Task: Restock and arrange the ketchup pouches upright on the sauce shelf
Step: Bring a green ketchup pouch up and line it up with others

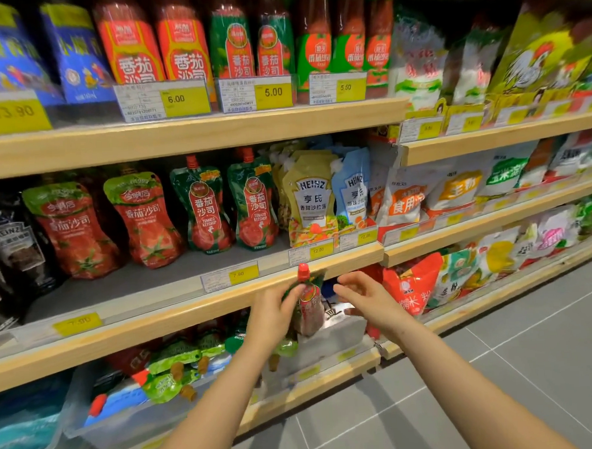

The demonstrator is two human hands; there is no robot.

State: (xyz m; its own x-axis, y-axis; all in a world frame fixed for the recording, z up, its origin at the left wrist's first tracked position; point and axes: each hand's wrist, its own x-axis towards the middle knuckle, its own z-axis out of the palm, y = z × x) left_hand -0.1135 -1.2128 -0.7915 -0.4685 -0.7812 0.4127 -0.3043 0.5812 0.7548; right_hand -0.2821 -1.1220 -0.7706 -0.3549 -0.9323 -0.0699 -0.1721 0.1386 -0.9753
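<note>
The green-and-red soft plastic ketchup pouch with a red screw cap (pixel 307 299) stands cap-up in the left hand (pixel 275 314), whose fingers wrap its left side. It is just below the wooden front lip of the sauce shelf (pixel 189 309), probably kept upright so it can be set down standing. Just to the right of the pouch, the right hand (pixel 367 298) is open with curled fingers and grasps nothing; it looks ready to steady the pouch's other side.

Above the hands and to their left, two matching green spouted ketchup pouches (pixel 228 204) stand on the shelf, printed "TOMATO KETCHUP", with bare grey shelf in front of them, the likely spot for this one. Further left stand two red-and-green waisted tomato pouches (pixel 106 224). Above the right hand are a yellow "HEINZ" pouch (pixel 312 196) and a pale blue "HEINZ" pouch (pixel 353 190). A yellow price tag (pixel 243 273) just above the left hand reads 7.90. Below the left forearm, a clear plastic bin (pixel 133 414) holds more pouches lying flat.
</note>
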